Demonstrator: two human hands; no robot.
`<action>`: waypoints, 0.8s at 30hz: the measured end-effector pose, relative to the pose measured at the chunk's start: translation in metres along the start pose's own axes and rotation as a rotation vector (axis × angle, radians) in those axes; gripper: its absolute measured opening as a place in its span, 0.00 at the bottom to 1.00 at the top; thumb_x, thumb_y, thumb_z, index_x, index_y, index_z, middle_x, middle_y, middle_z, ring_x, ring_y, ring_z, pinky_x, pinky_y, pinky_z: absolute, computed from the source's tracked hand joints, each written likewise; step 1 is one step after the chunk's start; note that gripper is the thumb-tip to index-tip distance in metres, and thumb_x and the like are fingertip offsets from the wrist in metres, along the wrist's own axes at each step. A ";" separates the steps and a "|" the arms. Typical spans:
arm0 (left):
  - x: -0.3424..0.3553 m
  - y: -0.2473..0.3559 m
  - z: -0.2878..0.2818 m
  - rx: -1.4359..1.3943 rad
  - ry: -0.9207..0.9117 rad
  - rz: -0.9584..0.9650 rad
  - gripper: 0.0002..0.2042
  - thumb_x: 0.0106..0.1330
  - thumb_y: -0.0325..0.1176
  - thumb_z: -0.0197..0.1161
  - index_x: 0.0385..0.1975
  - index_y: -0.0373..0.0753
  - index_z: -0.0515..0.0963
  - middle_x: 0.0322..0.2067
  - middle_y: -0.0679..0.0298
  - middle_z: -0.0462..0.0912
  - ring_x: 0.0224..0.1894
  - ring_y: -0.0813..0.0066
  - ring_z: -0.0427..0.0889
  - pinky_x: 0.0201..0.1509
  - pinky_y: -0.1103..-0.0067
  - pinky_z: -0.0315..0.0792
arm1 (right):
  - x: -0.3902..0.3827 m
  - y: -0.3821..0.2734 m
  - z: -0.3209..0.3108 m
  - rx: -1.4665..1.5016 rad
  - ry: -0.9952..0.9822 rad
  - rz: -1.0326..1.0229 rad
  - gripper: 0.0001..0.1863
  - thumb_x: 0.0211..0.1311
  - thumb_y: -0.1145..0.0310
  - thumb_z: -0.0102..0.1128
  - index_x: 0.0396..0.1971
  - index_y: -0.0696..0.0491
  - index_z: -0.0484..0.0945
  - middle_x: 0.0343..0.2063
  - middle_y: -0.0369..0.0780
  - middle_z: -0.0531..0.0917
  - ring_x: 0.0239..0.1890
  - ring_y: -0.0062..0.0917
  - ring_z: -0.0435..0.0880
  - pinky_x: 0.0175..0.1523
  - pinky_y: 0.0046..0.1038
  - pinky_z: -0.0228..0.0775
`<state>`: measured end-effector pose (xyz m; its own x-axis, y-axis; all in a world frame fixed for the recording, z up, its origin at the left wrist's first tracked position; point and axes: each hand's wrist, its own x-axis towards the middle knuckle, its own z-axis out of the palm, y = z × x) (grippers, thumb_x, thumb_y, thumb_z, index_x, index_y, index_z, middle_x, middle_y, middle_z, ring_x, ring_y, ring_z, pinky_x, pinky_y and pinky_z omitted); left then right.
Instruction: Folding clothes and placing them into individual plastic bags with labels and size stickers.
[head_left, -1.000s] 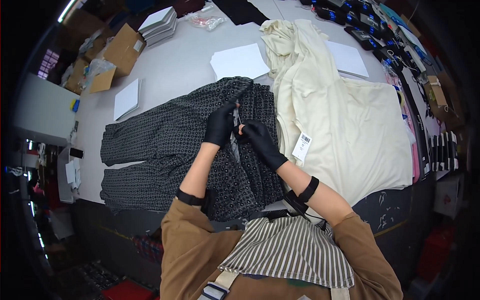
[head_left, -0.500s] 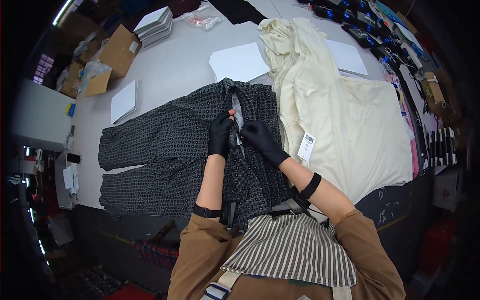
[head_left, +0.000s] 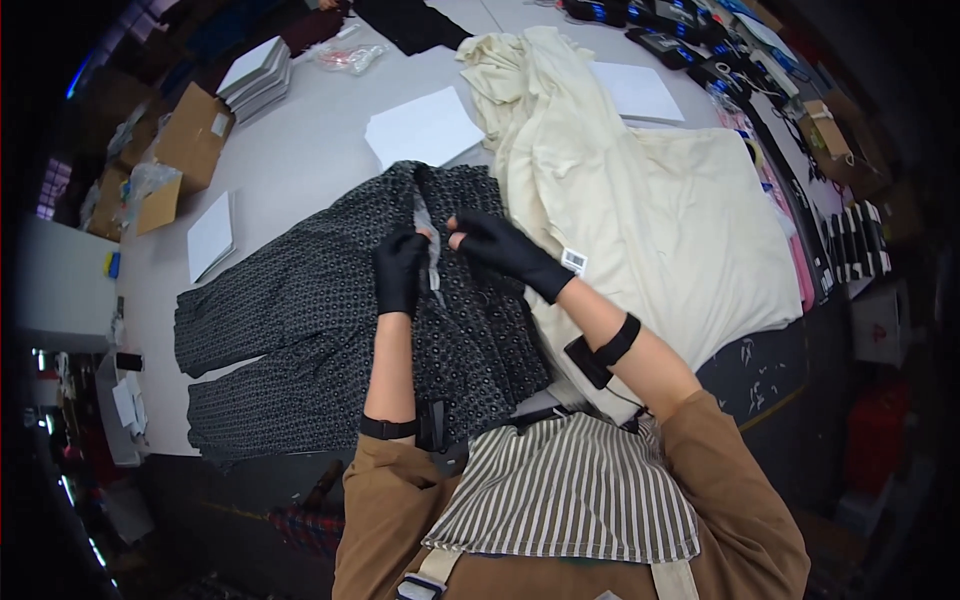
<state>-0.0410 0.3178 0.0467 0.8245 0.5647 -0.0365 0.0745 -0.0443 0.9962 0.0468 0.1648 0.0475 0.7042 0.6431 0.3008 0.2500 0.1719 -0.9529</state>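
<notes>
Dark patterned trousers (head_left: 290,290) lie spread in front of me, their legs toward the left. A slit near the waist shows a pale inner strip (head_left: 433,255). My left hand (head_left: 400,270), in a black glove with bare fingertips, is closed on the fabric at the slit's left edge. Just to the right, my right hand (head_left: 505,250), gloved alike, hovers above the trousers with fingers curled and fingertips close together. Whatever lies between them, if anything, is too small to make out. Beside it is a cream garment (head_left: 640,220) with a white tag (head_left: 574,262).
White sheets (head_left: 425,125) lie beyond the trousers, with another stack (head_left: 211,235) at left. An open cardboard box (head_left: 190,140) and piled white packs (head_left: 255,80) stand at the far left. Dark packaged items (head_left: 660,45) crowd the far right.
My right hand has come away from the slit, a little up and to the right. My left hand stays at the slit's edge. The whole view has shifted slightly.
</notes>
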 end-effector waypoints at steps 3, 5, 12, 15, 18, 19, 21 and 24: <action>0.001 0.000 0.001 0.063 0.006 0.046 0.08 0.56 0.33 0.63 0.23 0.34 0.78 0.20 0.70 0.74 0.24 0.84 0.69 0.30 0.82 0.63 | -0.026 -0.016 -0.102 -0.334 -0.009 0.161 0.18 0.58 0.57 0.58 0.36 0.57 0.75 0.23 0.36 0.79 0.21 0.21 0.74 0.30 0.26 0.67; 0.001 -0.003 -0.001 0.052 -0.001 0.049 0.08 0.56 0.33 0.63 0.23 0.34 0.78 0.20 0.71 0.74 0.24 0.84 0.69 0.30 0.82 0.62 | -0.066 -0.015 -0.142 -0.460 -0.085 0.474 0.19 0.58 0.56 0.58 0.39 0.56 0.74 0.22 0.36 0.78 0.20 0.21 0.73 0.29 0.25 0.66; 0.003 0.007 0.008 0.067 -0.017 0.085 0.08 0.57 0.34 0.63 0.24 0.34 0.77 0.22 0.68 0.76 0.23 0.80 0.70 0.31 0.82 0.63 | -0.161 -0.039 -0.121 -0.510 -0.167 0.586 0.17 0.61 0.64 0.55 0.47 0.55 0.70 0.25 0.35 0.78 0.28 0.18 0.74 0.34 0.22 0.67; -0.002 0.037 0.025 0.842 0.392 0.969 0.07 0.58 0.33 0.62 0.27 0.35 0.78 0.24 0.61 0.79 0.24 0.74 0.75 0.32 0.80 0.67 | -0.135 -0.071 -0.115 0.141 -0.022 0.446 0.15 0.62 0.68 0.52 0.48 0.56 0.70 0.29 0.37 0.80 0.28 0.20 0.76 0.36 0.22 0.68; -0.036 0.055 0.063 0.466 0.021 0.661 0.08 0.61 0.33 0.58 0.30 0.34 0.78 0.22 0.60 0.77 0.26 0.78 0.76 0.33 0.79 0.69 | -0.106 -0.090 -0.099 0.219 -0.021 0.371 0.14 0.62 0.69 0.51 0.47 0.57 0.71 0.32 0.39 0.81 0.29 0.20 0.77 0.38 0.21 0.69; -0.052 0.061 0.074 0.405 -0.105 0.516 0.07 0.61 0.32 0.59 0.31 0.34 0.78 0.22 0.60 0.77 0.27 0.76 0.78 0.33 0.79 0.70 | -0.100 -0.094 -0.097 0.255 -0.028 0.332 0.14 0.63 0.70 0.50 0.47 0.57 0.71 0.33 0.40 0.82 0.29 0.20 0.78 0.38 0.21 0.69; -0.070 0.063 0.087 0.345 -0.219 0.374 0.07 0.61 0.31 0.59 0.32 0.35 0.78 0.23 0.60 0.78 0.28 0.75 0.79 0.33 0.79 0.70 | -0.096 -0.076 -0.095 0.256 -0.026 0.336 0.14 0.63 0.70 0.50 0.47 0.58 0.72 0.33 0.40 0.82 0.29 0.20 0.78 0.38 0.21 0.69; -0.074 0.044 0.092 0.341 -0.275 0.291 0.06 0.61 0.29 0.58 0.34 0.35 0.78 0.25 0.58 0.79 0.31 0.70 0.81 0.34 0.78 0.71 | -0.093 -0.057 -0.089 0.252 -0.013 0.359 0.14 0.63 0.70 0.50 0.46 0.58 0.73 0.33 0.41 0.83 0.28 0.18 0.79 0.36 0.19 0.69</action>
<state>-0.0467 0.1985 0.0861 0.9517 0.2537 0.1730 -0.0392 -0.4586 0.8878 0.0258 0.0287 0.0774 0.7077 0.7047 -0.0507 -0.1806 0.1111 -0.9773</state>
